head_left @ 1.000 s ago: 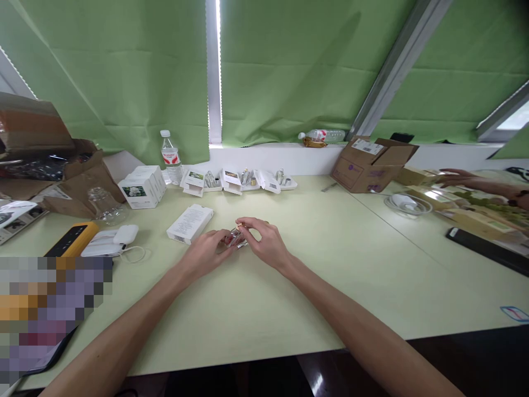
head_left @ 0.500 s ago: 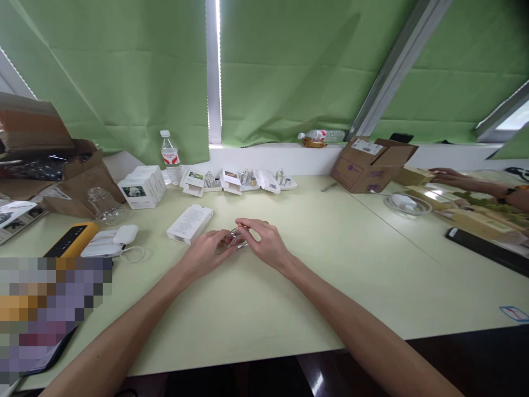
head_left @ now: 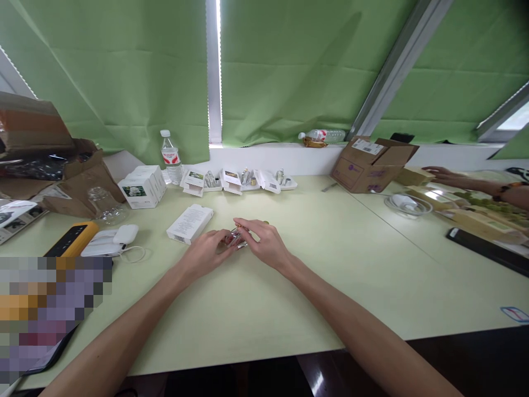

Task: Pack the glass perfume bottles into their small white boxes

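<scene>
A small clear glass bottle [head_left: 237, 238] with a reddish tint is between my hands, just above or on the table; which I cannot tell. My left hand [head_left: 206, 252] is closed round its left side. The fingers of my right hand [head_left: 264, 241] pinch at its top, where a bit of gold shows; they hide most of that end. A small yellowish piece peeks out behind my right knuckles, too covered to name. Just beyond my left hand lies a white printed carton [head_left: 190, 223].
Three opened white boxes [head_left: 243, 180] with glass pieces line the back, beside upright white cartons [head_left: 142, 186] and a water bottle [head_left: 171, 157]. A cardboard box [head_left: 363, 168] stands at right. At far right another person's hand [head_left: 444, 175] rests near yellowish boxes. Earbuds and a yellow device [head_left: 72, 240] lie left.
My right fingertips have shifted slightly left over the bottle's top, and the yellowish piece behind them shows a little more. The other person's hand has moved slightly left.
</scene>
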Available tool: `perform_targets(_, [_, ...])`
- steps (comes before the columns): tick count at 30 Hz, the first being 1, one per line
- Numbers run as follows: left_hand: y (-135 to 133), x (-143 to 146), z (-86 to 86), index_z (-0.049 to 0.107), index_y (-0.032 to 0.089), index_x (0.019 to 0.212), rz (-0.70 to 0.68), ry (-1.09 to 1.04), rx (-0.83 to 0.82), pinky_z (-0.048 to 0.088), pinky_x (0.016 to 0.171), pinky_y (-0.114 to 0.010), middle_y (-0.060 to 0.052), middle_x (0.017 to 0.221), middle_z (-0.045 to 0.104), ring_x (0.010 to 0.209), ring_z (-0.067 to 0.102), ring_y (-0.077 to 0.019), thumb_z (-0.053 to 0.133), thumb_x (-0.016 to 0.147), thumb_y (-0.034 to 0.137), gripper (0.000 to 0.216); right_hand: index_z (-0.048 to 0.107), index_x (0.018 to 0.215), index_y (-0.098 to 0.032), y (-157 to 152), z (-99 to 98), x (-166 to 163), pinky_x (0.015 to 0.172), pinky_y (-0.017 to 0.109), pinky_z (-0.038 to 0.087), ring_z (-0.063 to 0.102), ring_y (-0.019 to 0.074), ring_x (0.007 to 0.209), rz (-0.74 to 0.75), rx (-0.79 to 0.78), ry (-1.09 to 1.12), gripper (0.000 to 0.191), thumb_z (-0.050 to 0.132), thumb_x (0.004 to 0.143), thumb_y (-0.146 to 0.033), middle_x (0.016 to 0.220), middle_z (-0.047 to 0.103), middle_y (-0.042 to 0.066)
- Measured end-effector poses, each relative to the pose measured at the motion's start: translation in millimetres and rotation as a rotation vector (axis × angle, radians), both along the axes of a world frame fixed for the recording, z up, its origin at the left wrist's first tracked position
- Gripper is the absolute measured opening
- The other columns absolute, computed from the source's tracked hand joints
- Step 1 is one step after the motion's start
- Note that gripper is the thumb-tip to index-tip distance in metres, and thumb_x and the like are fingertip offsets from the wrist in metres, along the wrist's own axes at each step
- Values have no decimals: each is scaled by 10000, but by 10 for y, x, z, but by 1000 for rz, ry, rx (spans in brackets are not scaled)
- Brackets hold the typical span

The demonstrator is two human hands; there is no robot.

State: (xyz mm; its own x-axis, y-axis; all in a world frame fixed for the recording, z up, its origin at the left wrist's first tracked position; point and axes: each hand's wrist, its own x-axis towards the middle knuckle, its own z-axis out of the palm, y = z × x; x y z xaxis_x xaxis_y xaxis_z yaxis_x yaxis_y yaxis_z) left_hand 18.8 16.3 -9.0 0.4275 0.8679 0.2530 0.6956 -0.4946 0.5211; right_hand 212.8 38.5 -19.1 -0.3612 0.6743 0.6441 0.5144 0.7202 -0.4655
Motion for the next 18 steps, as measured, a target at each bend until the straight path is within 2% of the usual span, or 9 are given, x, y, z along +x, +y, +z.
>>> perform_targets(18, [12,-6,-27,593,226,985,0,15,29,423,641,-275,-23,858,666,786,611,-194,469,912,417,239,631,1210,-268,13,-11,5,814,318,541,685,172,887,8,9,14,298,495,946,-242,1005,736,13])
